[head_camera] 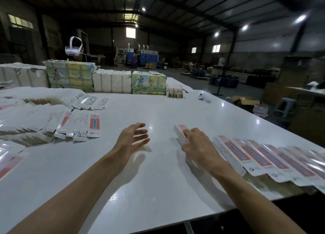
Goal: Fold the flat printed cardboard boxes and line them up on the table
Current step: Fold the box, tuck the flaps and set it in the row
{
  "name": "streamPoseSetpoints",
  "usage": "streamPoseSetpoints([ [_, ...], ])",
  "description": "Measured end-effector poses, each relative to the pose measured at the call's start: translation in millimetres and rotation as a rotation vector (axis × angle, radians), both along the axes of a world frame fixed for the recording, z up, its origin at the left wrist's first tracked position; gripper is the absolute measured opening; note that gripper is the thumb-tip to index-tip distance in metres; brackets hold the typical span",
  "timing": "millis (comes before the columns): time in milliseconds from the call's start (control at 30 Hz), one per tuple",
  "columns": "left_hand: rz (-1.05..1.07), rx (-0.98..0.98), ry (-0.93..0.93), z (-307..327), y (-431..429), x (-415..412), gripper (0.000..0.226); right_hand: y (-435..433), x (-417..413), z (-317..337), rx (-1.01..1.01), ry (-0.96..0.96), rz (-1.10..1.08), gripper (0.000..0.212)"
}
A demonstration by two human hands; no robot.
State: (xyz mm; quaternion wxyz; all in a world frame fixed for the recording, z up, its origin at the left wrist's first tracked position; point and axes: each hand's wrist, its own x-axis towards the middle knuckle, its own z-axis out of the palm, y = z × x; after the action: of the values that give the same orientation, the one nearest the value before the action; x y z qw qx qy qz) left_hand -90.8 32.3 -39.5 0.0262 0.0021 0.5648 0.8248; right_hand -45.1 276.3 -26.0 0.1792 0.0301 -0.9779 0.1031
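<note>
My right hand (197, 144) grips a folded white box with a pink printed panel (180, 131), held low over the white table (158, 172) just left of a row of folded boxes (263, 156) that overlap toward the right edge. My left hand (134, 137) hovers above the table's middle with fingers spread, holding nothing. Fanned piles of flat printed boxes (77, 124) lie on the left side of the table.
Wrapped bundles of printed stock (112, 82) line the table's far edge, with a small wooden-looking stack (175, 92) and a white controller (204, 97) beside them. A person wearing a white headset (73, 49) stands behind. The table's near edge runs diagonally at lower right.
</note>
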Motion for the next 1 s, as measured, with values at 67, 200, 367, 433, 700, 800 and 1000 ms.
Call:
streamPoseSetpoints([
  [67, -0.027, -0.081, 0.038, -0.1, -0.2, 2.9, 0.025, 24.2, 10.9, -11.4, 0.121, -0.013, -0.112, 0.038],
  [200, -0.106, -0.190, 0.088, -2.3, 3.9, 7.4, 0.025, 57.1, 31.8, -23.7, 0.247, -0.013, -0.268, 0.041],
  [367, -0.142, -0.236, 0.097, -1.9, 2.0, 11.0, 0.027, 72.1, 42.5, -17.3, 0.334, -0.054, -0.333, 0.043],
  [433, -0.148, -0.250, 0.093, -3.3, 2.4, 9.6, 0.027, 62.8, 40.6, -8.3, 0.363, -0.060, -0.325, 0.049],
  [700, 0.076, -0.373, 0.126, -8.6, -2.0, -9.2, 0.030, -50.3, -21.4, 26.4, 0.177, 0.126, 0.049, 0.018],
  [800, 0.292, -0.565, 0.099, -4.4, -17.8, -23.8, 0.031, -88.9, -38.6, 21.8, 0.037, 0.127, 0.139, 0.020],
  [1000, 0.564, -1.203, -0.056, 9.1, -71.9, -61.5, 0.034, -97.1, -49.9, -17.8, -0.062, 0.043, 0.230, 0.020],
])
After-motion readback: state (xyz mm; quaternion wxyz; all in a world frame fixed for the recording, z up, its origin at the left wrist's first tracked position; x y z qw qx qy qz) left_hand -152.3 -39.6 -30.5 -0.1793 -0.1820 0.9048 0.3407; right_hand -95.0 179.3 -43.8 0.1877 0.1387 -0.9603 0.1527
